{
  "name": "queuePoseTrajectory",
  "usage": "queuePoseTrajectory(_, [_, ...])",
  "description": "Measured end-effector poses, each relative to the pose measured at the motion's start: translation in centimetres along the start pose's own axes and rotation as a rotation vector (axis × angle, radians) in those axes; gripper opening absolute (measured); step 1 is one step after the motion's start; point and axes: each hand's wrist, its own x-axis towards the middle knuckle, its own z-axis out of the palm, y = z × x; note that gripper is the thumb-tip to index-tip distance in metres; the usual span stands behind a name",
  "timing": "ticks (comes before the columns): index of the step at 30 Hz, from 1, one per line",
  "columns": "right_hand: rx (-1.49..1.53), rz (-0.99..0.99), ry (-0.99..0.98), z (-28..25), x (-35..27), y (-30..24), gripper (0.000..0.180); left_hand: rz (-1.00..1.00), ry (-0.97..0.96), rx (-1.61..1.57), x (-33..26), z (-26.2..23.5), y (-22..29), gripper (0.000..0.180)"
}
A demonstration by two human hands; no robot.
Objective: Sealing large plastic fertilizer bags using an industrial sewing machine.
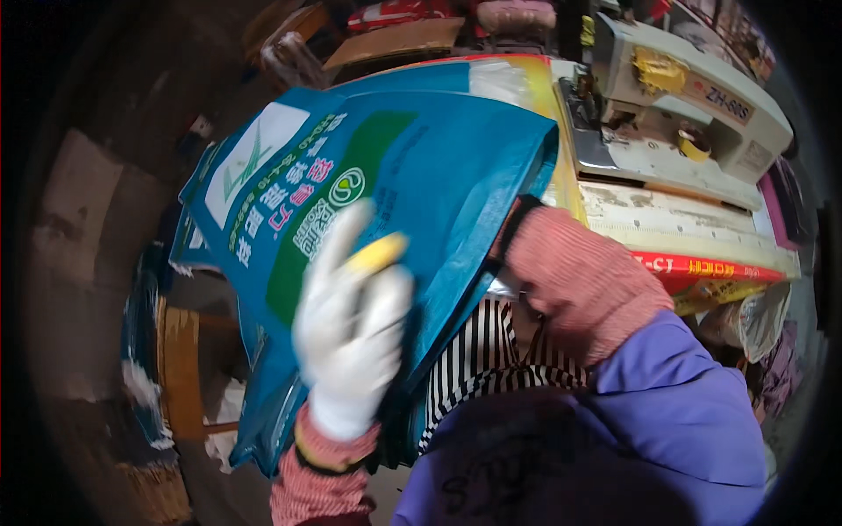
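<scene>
A large blue-green woven plastic sack, printed with a white panel and a green band, lies across my lap and the worktable. Over its front hovers my left hand in a white glove, slightly blurred. Its upper fingers are stretched apart, one wrapped in yellow, and nothing shows in them. I cannot tell whether it touches the sack. My right hand reaches in at the sack's right edge; its fingers are hidden there. Pink knitted sleeves cover both forearms. Below the sack's edge shows black-and-white striped cloth.
A white industrial sewing machine stands at the far right on a worn table. A roll of yellow tape sits on its base. Beneath the blue sack lie other sacks, one with a red printed edge. A wooden stool stands at the left.
</scene>
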Motion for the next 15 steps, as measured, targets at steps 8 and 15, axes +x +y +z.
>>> queuePoseTrajectory(8, [-0.442,-0.1,-0.097,7.1,-2.3,-7.2,0.019,-0.895,0.566,-0.228,-19.5,-7.9,-6.9,0.027])
queuePoseTrajectory(15, [-0.103,-0.655,0.178,15.1,-1.2,-8.9,0.022,-0.284,-0.053,0.371,-18.3,-5.1,-8.5,0.059])
